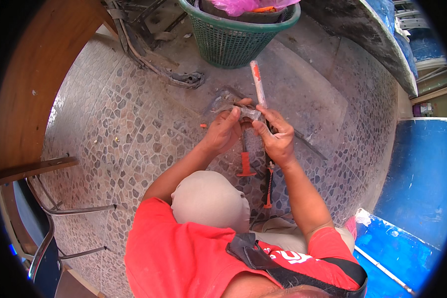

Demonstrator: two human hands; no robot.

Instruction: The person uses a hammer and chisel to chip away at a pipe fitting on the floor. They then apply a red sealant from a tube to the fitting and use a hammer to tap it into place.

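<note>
Both hands meet in front of my bent knee. Between their fingertips is a small whitish, partly see-through piece [249, 113] whose exact kind I cannot make out. My left hand [222, 130] pinches its left end with thumb and fingers. At the right end, my right hand [279, 138] is closed on the same piece. A worn white and orange stick-shaped handle [258, 83] rises away from me beside the right fingers; whether it joins the piece is hidden. Below the hands lie a chisel with an orange guarded grip [245, 164] and a black and orange tool handle [268, 185].
A green mesh basket [228, 42] with pink plastic stands beyond my hands. Cables [149, 62] lie to its left. A wooden panel [39, 74] and metal-legged chair [79, 211] are at left. Blue panels [417, 169] stand at right. A thin bar [310, 145] rests on the pebble-patterned floor.
</note>
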